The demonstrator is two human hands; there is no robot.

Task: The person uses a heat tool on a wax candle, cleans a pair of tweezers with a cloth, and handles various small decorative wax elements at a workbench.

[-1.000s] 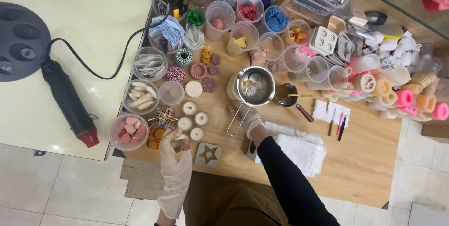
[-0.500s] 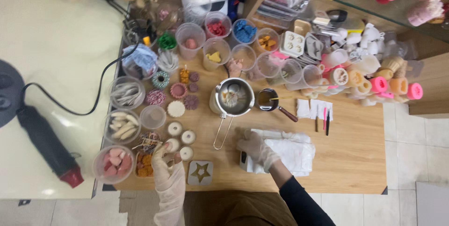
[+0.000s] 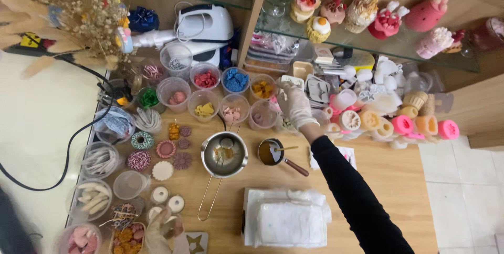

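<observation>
Reaching across a cluttered light wooden worktable [image 3: 388, 180], a person's gloved right hand [image 3: 296, 106], on a black-sleeved arm, hovers over a row of clear plastic cups, its fingers [image 3: 287, 92] curled loosely near a small white moulded tray [image 3: 292, 81]; whether they pinch anything cannot be told. Just left of the hand stands a clear cup of orange pieces [image 3: 262, 88], and beside that a clear cup of blue pieces [image 3: 236, 79] and a clear cup of red pieces [image 3: 205, 78]. At the bottom edge, the gloved left hand [image 3: 160, 230] rests with fingers partly bent beside small round white candles [image 3: 160, 195]; its grip is mostly out of view.

Between the two hands sits a small steel melting pot with a long wire handle [image 3: 224, 154], holding pale liquid. Just to its right lies a small dark pan of amber liquid with a brown handle [image 3: 272, 152], a thin stick across it. A folded white cloth pack [image 3: 287, 221] lies on the near side of the table. Pink, orange and cream cylindrical candles [image 3: 403, 124] line the right side, and a white electric hand mixer [image 3: 202, 23] stands at the back. Dessert-shaped candles [image 3: 362, 11] fill a glass shelf [image 3: 399, 49] above.
</observation>
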